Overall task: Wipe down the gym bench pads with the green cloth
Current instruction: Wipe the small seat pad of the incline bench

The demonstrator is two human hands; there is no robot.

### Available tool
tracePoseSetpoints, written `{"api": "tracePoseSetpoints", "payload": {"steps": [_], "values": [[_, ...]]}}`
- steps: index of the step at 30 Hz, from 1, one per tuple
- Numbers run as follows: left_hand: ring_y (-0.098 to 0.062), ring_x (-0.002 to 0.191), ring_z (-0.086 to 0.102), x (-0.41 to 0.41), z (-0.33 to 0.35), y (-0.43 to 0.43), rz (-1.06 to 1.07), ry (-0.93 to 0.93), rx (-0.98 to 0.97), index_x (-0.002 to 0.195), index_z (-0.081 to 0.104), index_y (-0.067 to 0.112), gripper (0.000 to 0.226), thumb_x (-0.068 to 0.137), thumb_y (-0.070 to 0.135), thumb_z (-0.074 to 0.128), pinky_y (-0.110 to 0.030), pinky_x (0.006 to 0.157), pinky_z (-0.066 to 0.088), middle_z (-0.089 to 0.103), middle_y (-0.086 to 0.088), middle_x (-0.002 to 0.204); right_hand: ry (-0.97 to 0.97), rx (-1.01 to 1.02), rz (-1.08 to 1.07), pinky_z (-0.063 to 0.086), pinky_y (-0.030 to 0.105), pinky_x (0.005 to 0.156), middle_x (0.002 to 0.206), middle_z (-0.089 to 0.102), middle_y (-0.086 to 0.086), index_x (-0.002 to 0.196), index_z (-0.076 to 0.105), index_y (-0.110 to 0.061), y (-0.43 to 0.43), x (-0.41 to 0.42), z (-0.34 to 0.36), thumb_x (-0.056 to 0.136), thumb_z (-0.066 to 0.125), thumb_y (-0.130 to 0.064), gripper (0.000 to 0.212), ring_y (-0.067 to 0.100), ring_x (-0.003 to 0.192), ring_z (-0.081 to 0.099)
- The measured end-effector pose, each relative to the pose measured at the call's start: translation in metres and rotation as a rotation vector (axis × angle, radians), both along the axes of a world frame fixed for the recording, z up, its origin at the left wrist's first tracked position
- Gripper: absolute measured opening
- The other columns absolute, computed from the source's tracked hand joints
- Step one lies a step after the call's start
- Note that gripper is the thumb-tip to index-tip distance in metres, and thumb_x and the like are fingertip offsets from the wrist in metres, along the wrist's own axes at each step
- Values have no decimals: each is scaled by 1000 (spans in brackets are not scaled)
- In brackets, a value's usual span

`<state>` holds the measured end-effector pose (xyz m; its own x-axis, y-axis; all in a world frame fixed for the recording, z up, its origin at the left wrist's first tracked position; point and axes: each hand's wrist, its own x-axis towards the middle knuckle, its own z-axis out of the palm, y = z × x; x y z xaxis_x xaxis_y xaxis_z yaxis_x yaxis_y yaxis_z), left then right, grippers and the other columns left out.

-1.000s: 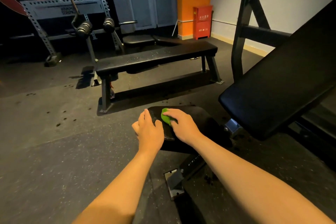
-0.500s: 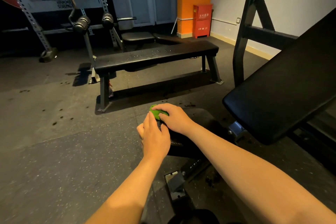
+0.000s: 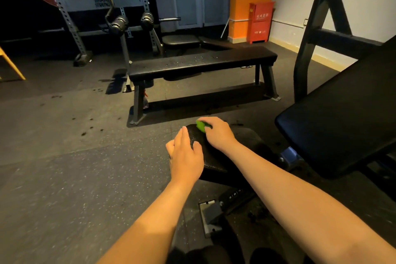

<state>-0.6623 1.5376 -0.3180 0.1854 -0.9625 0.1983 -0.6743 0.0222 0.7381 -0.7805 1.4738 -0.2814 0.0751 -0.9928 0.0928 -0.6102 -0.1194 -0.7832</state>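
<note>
Found the small bunched green cloth [image 3: 201, 126] on the far left corner of the short black padded seat [image 3: 246, 138]. Held it there under the curled fingers of the right hand [image 3: 217, 135]. Laid the left hand [image 3: 186, 156] flat, fingers straight, on the seat's near left edge. Probably needed firm, slow rubs from edge to edge, missing no corner. Saw the big tilted black back pad [image 3: 342, 113] just beside the seat, likely next.
</note>
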Motion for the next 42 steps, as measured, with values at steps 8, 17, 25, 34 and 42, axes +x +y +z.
{"api": "tracePoseSetpoints", "payload": {"steps": [8, 17, 25, 34, 42], "values": [[-13, 136, 20, -9, 2, 6, 58, 141, 20, 161, 2, 22, 71, 102, 29, 42, -39, 102, 42, 42, 1, 143, 16, -151, 320, 33, 22, 109, 141, 55, -1, 135, 60, -19, 11, -1, -3, 98, 51, -5, 41, 11, 132, 47], [-12, 134, 25, -16, 4, 15, 116, 122, 42, 161, 3, 23, 83, 96, 30, 54, -30, 94, 41, 38, 3, 130, -159, -34, 375, 37, 21, 106, 134, 61, -7, 120, 72, -25, 27, -18, -2, 94, 53, -6, 37, 3, 122, 52], [-33, 135, 35, -37, 28, -1, 137, -654, 86, 151, 36, 21, 60, 95, 40, 40, -47, 113, 30, 40, -10, 154, -44, -82, 269, 29, 29, 115, 145, 52, 3, 134, 61, -16, 4, -33, -14, 95, 45, 0, 45, 16, 136, 44], [-34, 151, 6, -56, 24, -10, 92, -779, 231, 156, 27, 36, 61, 98, 56, 26, -54, 122, 9, 11, -9, 167, -63, 171, -102, 29, 35, 115, 154, 39, 2, 143, 52, -21, -35, -113, -59, 99, 42, -4, 48, 22, 141, 38], [-32, 150, 10, -61, 25, -9, 120, -826, 250, 155, 28, 38, 61, 97, 56, 24, -54, 120, 10, 14, -7, 167, -126, 16, 211, 30, 30, 114, 146, 50, -1, 135, 60, -21, -24, -67, -36, 99, 46, -6, 42, 16, 137, 43]]}}
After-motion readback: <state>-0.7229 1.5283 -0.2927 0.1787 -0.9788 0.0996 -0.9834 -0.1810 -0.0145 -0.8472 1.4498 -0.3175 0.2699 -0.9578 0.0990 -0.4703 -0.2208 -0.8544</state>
